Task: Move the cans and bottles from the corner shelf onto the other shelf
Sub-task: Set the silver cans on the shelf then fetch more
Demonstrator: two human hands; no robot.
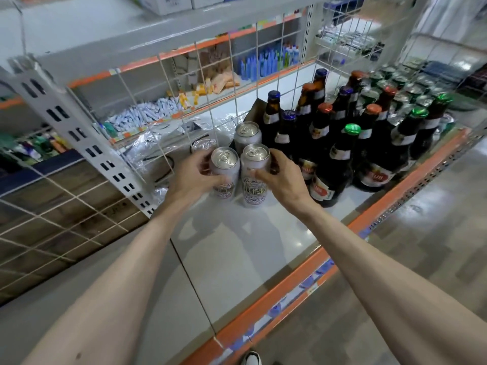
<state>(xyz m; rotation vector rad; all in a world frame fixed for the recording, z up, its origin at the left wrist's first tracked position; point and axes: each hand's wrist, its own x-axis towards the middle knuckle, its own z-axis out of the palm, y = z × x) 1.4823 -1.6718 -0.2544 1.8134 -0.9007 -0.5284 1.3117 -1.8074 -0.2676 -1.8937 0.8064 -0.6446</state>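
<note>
Two silver cans stand upright side by side on the white shelf (237,248). My left hand (193,177) is wrapped around the left can (224,167). My right hand (283,177) grips the right can (255,169). A third silver can (247,135) stands just behind them, untouched. To the right, several dark brown bottles (340,154) with orange, blue and green caps stand packed together on the same shelf. Behind the bottles sit several green-topped cans (411,93).
A white wire grid panel (184,101) closes the shelf's left side, on a slotted metal post (87,143). Crumpled clear plastic wrap (147,151) lies behind my left hand. The shelf's orange front edge (316,262) runs diagonally. Shelves behind hold small packets and blue bottles.
</note>
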